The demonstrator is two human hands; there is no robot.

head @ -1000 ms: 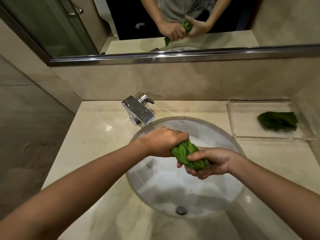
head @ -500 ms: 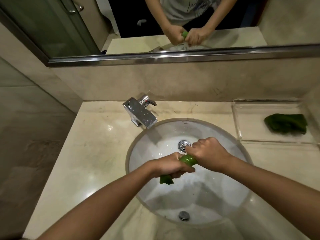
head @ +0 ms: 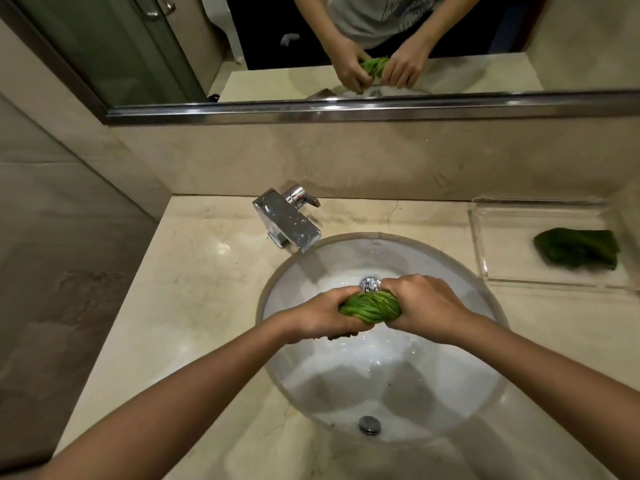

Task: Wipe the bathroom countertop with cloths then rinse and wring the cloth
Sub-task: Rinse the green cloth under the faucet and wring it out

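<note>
Hands close together over the round white basin (head: 277, 282): the left hand (head: 322, 318) grips one end of a bright green cloth (head: 369, 306) wrung into a tight rope, and the right hand (head: 426, 306) grips the other, fingers of both curled round it. The cloth is held above the basin's middle. A square chrome tap (head: 287, 223) stands behind the basin on the beige marble worktop (head: 194, 289). Right of the basin, a 2nd, darker green cloth (head: 576, 249) lies in a clear rectangular tray (head: 485, 244). Droplets speckle the bowl below.
</note>
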